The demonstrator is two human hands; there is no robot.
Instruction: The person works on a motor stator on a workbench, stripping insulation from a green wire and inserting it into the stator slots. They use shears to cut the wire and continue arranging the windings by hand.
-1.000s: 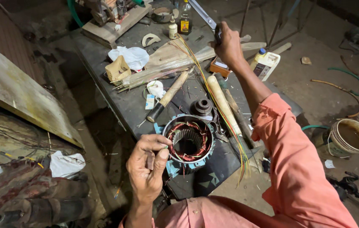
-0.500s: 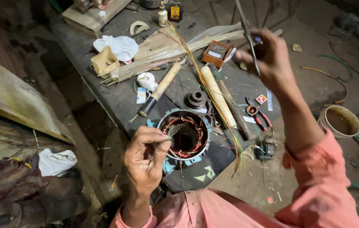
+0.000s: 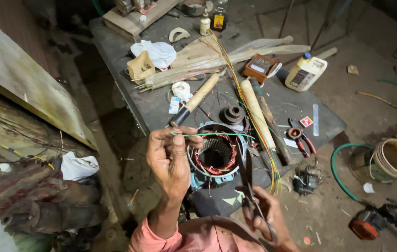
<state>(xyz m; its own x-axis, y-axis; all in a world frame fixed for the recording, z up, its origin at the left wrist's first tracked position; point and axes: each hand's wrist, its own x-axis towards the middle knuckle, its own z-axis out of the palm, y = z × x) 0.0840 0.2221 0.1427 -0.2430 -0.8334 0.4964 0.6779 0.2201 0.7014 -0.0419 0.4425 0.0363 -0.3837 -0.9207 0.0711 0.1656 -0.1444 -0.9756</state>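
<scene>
My left hand (image 3: 170,156) pinches one end of a thin green wire (image 3: 217,134) that stretches rightward above a motor stator (image 3: 217,154) with copper-red windings. My right hand (image 3: 263,210) is low, near my body, and grips a pair of dark scissors (image 3: 249,179) whose blades point up toward the wire. The stator sits at the near edge of a dark workbench (image 3: 147,100). A bundle of yellow, green and red wires (image 3: 249,112) runs down the bench just right of the stator.
On the bench lie a wooden-handled hammer (image 3: 198,95), a long pale wooden stick (image 3: 256,114), red-handled pliers (image 3: 301,140), a white jug (image 3: 305,72), crumpled cloth (image 3: 158,51) and a small bottle (image 3: 218,19). A bucket (image 3: 396,161) and green hose (image 3: 343,165) stand on the floor at right.
My right hand has come down from the far side of the bench to near my body with the scissors. My left hand has lifted the green wire taut above the stator.
</scene>
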